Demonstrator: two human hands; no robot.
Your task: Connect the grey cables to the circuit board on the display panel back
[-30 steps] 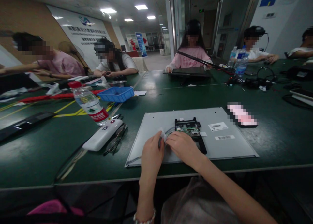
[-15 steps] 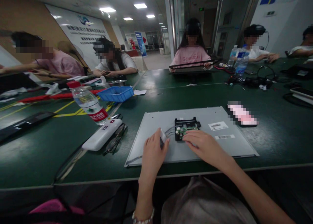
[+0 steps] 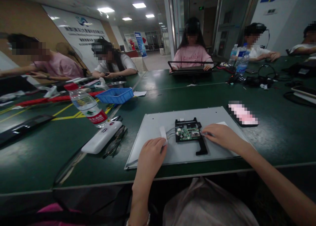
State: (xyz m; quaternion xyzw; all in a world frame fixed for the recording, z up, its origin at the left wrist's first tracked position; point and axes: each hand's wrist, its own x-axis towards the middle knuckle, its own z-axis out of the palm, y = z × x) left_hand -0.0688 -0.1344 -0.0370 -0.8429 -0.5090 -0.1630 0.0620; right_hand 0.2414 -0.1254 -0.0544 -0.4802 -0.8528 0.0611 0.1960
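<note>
A grey metal panel [image 3: 148,130] lies flat on the green table. On its middle sits a black plastic bracket [image 3: 202,147] with a green circuit board [image 3: 189,134] in it. Grey wires run left from the board to a white strip [image 3: 163,132]. My left hand [image 3: 152,153] is closed at the lower end of that strip, its fingertips pinched on it. Just right of the bracket, my right hand [image 3: 223,138] has its fingers together near the bracket's edge; what they hold, if anything, is too small to make out.
A phone [image 3: 243,114] lies right of the panel. On the left are a white power bank [image 3: 102,138], glasses [image 3: 116,142], a water bottle [image 3: 87,106] and a blue tray [image 3: 115,95]. A person [image 3: 192,53] across the table holds a black frame.
My right hand has moved right, off the board to beside the bracket, uncovering the bracket's lower arm. My left hand has shifted slightly left and down, showing more of the white strip.
</note>
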